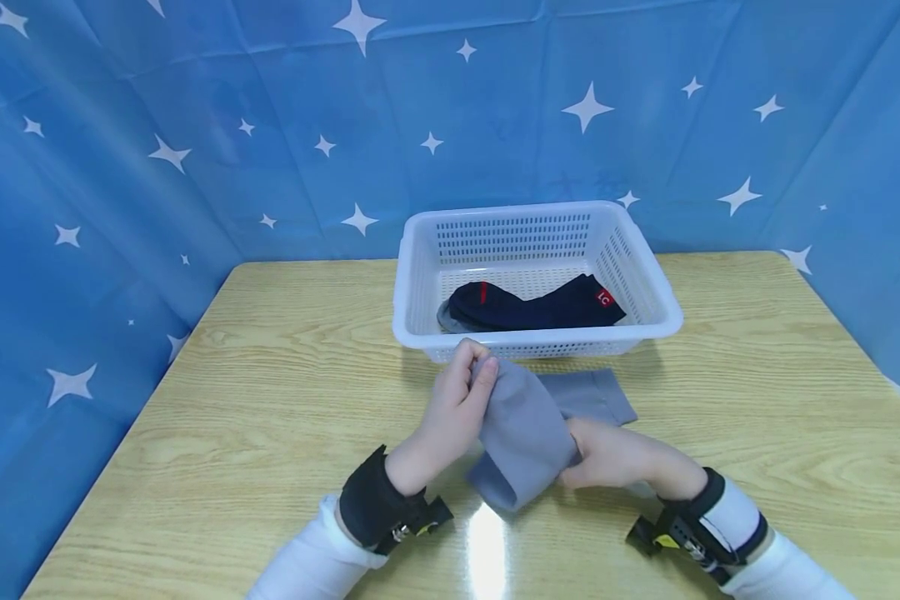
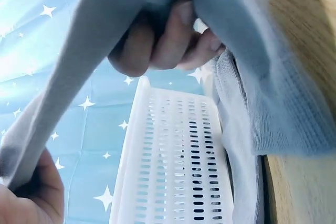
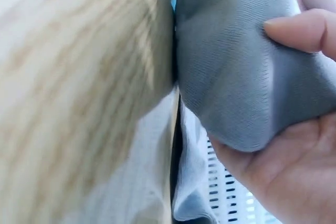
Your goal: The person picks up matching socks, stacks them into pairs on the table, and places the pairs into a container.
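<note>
A grey sock (image 1: 523,429) hangs folded over between the two hands, just above the table. My left hand (image 1: 452,406) pinches its upper left part between thumb and curled fingers. On the other side my right hand (image 1: 611,454) holds the sock low down, its fingers partly hidden behind the fabric. In the left wrist view the sock (image 2: 121,9) arches across the top, its ribbed cuff dangling at the right. The right wrist view has the right hand (image 3: 294,171) under a rounded end of the sock (image 3: 236,72). A second grey sock (image 1: 596,394) lies flat behind the right hand.
A white perforated basket (image 1: 536,337) stands at the back of the wooden table (image 1: 285,400). Inside it lie dark navy socks (image 1: 540,307) with red marks, and a grey piece shows beside them. A blue star-patterned cloth (image 1: 307,100) hangs behind the table.
</note>
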Motion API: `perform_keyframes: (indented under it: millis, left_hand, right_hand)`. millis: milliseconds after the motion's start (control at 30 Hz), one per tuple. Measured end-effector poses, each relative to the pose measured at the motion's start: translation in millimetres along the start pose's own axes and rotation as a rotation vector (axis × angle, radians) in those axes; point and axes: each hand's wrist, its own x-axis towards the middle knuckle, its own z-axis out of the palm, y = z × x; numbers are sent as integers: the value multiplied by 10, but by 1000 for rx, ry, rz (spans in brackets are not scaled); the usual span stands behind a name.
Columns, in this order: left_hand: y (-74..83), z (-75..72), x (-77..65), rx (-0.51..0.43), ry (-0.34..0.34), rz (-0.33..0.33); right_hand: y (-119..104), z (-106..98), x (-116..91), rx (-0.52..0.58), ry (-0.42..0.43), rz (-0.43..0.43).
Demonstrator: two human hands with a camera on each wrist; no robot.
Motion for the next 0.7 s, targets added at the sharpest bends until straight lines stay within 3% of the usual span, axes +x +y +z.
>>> perform_keyframes:
  millis: [167,333,533,700]
  left_hand:
    - [14,-43,25,-34,45,23]
    - [48,-124,63,-53,91,26]
    - [60,-185,77,-106,83,61]
    - [71,-208,84,35,67,104]
  right_hand:
    - [-12,-60,-20,-24,85,14]
    - [2,-167,-38,34,194,-32]
    - [-47,-270,-72,94,364,50]
    - [-81,-311,-91,67,422,121]
